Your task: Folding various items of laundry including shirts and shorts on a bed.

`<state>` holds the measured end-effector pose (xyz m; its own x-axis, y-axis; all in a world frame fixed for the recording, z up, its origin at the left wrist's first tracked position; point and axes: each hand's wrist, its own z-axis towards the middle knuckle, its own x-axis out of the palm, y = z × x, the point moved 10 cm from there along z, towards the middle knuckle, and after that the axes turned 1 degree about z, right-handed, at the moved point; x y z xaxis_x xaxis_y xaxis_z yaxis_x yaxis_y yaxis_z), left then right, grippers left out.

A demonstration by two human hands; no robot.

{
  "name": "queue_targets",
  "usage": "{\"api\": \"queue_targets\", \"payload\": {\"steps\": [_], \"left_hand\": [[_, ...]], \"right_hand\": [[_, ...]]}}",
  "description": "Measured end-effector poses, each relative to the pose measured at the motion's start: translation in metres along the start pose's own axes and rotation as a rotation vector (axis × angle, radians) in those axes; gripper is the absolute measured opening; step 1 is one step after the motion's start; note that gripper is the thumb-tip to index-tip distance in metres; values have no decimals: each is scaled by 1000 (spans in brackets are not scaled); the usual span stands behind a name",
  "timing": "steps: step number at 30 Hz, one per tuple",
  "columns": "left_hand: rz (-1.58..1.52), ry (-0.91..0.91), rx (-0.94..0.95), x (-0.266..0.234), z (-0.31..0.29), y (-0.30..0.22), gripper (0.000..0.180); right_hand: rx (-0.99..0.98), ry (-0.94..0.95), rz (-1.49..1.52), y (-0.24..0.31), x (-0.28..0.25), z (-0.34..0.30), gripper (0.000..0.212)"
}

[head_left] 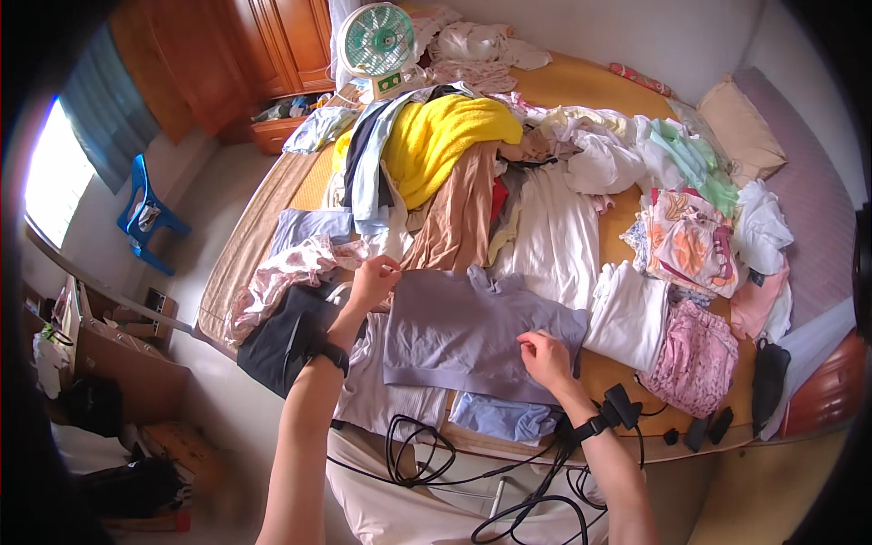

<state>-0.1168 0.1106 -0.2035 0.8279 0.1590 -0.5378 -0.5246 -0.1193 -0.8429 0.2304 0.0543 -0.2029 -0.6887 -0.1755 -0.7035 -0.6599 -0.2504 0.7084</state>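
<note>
A greyish-purple sweatshirt (454, 327) lies spread out near the front edge of the bed, its hem toward me. At its upper left corner, my left hand (371, 282) has its thumb and fingers pinched together on the cloth's edge. Over the right part of the same sweatshirt, my right hand (548, 361) is closed with curled fingers; whether cloth is caught in them is hidden. Under the hem show a light blue folded garment (504, 418) and a pale ribbed garment (368, 386). A black garment (282, 341) lies beside my left forearm.
Clothes cover the bed: a yellow towel-like cloth (445, 145), brown trousers (459, 213), a folded white garment (625, 313) and pink patterned clothing (695, 345). A green fan (377, 45) stands behind. Black cables (422, 450) loop at the front edge. A blue chair (145, 213) stands left.
</note>
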Motion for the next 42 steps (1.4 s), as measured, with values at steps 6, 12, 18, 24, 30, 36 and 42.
{"api": "queue_targets", "payload": {"steps": [6, 12, 18, 24, 30, 36, 42], "left_hand": [[173, -17, 20, -3, 5, 8, 13], [-202, 240, -305, 11, 9, 2, 11], [-539, 418, -414, 20, 10, 3, 7], [-52, 395, -170, 13, 24, 20, 16], [195, 30, 52, -7, 21, 11, 23], [192, 84, -249, -2, 16, 40, 34], [123, 106, -225, -1, 18, 50, 24]], "right_hand": [[-224, -28, -171, 50, 12, -12, 26], [-186, 69, -268, 35, 31, -16, 41], [-202, 60, -266, 30, 38, -18, 41], [-214, 17, -233, 31, 36, -18, 41], [-231, -66, -273, 57, 27, -15, 32], [-421, 224, 39, 144, 105, -22, 20], [-589, 378, 31, 190, 171, -32, 25]]}}
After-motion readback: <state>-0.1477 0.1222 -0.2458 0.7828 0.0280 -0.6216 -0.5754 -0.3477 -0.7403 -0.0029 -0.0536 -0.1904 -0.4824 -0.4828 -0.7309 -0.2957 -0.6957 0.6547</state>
